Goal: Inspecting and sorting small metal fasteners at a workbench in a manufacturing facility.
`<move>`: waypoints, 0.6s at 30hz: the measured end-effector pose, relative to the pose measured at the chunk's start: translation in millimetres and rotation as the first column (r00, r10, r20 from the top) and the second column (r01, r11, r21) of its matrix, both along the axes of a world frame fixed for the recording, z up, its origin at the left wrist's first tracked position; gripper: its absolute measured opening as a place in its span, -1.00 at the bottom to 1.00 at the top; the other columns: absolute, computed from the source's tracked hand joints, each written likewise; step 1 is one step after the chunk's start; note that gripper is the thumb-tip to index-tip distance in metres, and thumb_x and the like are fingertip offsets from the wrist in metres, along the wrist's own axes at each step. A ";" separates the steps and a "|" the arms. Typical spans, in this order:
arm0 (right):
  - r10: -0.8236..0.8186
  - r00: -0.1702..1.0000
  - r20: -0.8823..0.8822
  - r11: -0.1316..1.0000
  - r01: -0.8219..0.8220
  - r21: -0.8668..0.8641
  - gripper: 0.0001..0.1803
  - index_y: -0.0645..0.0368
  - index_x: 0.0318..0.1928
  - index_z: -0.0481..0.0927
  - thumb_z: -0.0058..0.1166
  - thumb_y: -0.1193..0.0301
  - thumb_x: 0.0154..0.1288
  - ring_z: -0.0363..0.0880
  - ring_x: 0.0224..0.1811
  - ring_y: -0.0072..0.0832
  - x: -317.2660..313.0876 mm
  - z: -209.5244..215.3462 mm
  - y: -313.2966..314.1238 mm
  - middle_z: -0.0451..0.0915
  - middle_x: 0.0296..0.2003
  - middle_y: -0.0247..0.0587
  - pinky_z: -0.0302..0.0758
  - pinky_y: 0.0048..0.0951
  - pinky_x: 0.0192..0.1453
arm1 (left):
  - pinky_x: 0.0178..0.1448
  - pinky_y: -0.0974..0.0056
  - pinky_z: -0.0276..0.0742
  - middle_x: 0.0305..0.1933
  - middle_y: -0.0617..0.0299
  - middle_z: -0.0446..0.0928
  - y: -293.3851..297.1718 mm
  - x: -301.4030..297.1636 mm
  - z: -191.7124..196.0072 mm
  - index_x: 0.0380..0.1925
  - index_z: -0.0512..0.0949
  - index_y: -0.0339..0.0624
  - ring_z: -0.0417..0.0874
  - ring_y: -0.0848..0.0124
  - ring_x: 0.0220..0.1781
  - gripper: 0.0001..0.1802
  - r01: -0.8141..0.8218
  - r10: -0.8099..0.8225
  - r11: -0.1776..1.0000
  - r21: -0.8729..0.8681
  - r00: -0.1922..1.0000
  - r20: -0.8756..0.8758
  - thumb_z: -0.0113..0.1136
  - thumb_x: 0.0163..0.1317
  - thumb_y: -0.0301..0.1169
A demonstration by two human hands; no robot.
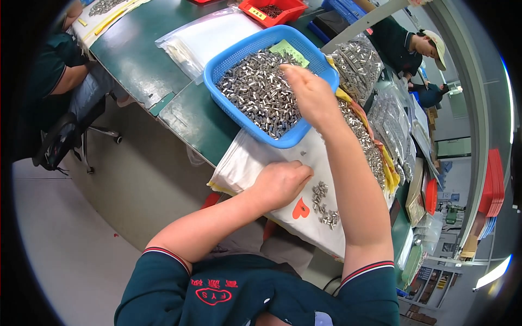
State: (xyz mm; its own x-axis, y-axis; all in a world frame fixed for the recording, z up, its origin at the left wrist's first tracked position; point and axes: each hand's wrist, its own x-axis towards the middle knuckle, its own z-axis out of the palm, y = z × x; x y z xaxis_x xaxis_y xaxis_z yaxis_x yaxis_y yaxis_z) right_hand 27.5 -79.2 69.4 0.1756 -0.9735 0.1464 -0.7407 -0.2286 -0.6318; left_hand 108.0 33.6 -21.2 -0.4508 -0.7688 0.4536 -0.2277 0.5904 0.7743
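Note:
A blue perforated plastic basket (231, 111) sits on the bench, filled with small silvery metal cylinders (255, 89). Over its right side reaches my right hand (312, 95), fingers stretched out above the metal pieces, with nothing visible in them. My left hand (284, 182) rests low over a white cloth (242, 157) in front of the basket. Its fingers are curled together, and whatever they may hold is hidden. Beside that hand, a loose scatter of small metal cylinders (322, 204) lies on the cloth near a red heart print (300, 208). A green paper slip (290, 52) lies in the basket.
Right of the basket lie more metal parts (361, 141) on yellow-edged cloth and a clear bag of parts (356, 65). Plastic bags (209, 38) and a red bin (272, 12) stand behind. One person (57, 81) sits at left; another (408, 49) is at far right.

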 end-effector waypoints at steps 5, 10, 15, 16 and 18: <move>-0.115 0.901 0.419 0.987 0.150 -0.053 -0.75 0.18 -0.13 0.53 -0.06 0.35 0.24 0.52 -0.20 -0.51 -35.8 20.0 31.2 0.58 -0.27 -0.18 0.38 -0.54 -0.10 | -0.44 0.18 0.43 -0.56 0.16 0.46 1.0 5.3 -1.7 -0.45 0.50 -0.14 0.51 0.19 -0.51 -0.94 0.022 -0.022 1.000 0.013 1.000 -0.018 0.08 0.06 -0.42; -0.213 0.973 -0.086 0.970 0.221 0.098 -0.80 0.22 -0.21 0.55 -0.02 0.49 0.14 0.50 -0.21 -0.39 -79.2 -25.4 89.9 0.55 -0.24 -0.19 0.38 -0.50 -0.08 | -0.51 0.20 0.43 -0.60 0.18 0.42 1.1 7.2 -0.1 -0.52 0.46 -0.14 0.51 0.21 -0.57 -0.93 0.007 -0.008 1.000 -0.012 0.997 -0.075 0.11 0.01 -0.41; 0.054 0.947 -0.316 0.964 -0.132 -0.231 -0.82 0.22 -0.33 0.55 0.08 0.52 -0.05 0.44 -0.20 -0.28 -69.6 -59.8 113.1 0.50 -0.31 -0.22 0.39 -0.35 -0.12 | -0.49 0.21 0.43 -0.57 0.17 0.44 0.4 5.6 5.4 -0.51 0.48 -0.15 0.51 0.21 -0.55 -0.94 0.014 -0.014 1.000 -0.006 0.999 -0.049 0.12 0.00 -0.43; 0.031 0.952 -0.304 0.964 -0.109 -0.244 -0.86 0.20 -0.40 0.54 0.09 0.52 -0.08 0.43 -0.25 -0.29 -72.8 -62.8 117.2 0.49 -0.37 -0.23 0.38 -0.34 -0.14 | -0.46 0.21 0.43 -0.54 0.16 0.46 -0.3 4.6 7.5 -0.49 0.49 -0.16 0.52 0.20 -0.53 -0.94 0.017 -0.017 1.000 -0.001 0.999 -0.042 0.13 0.00 -0.46; 0.012 0.957 -0.289 0.967 -0.085 -0.240 -0.88 0.20 -0.42 0.53 0.09 0.52 -0.08 0.43 -0.26 -0.29 -78.6 -62.4 128.2 0.49 -0.39 -0.23 0.38 -0.34 -0.15 | -0.46 0.21 0.44 -0.54 0.16 0.46 -0.1 2.9 5.0 -0.48 0.49 -0.16 0.52 0.19 -0.53 -0.94 0.019 -0.019 1.000 -0.021 1.000 -0.007 0.13 -0.01 -0.46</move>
State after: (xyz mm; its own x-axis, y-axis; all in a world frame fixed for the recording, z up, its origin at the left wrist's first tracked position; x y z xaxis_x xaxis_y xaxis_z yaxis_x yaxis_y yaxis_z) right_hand -51.2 49.0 7.0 0.2910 -0.9023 0.3181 -0.8645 -0.3904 -0.3166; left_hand 110.9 33.5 -16.2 -0.4619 -0.7504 0.4727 -0.2105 0.6105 0.7635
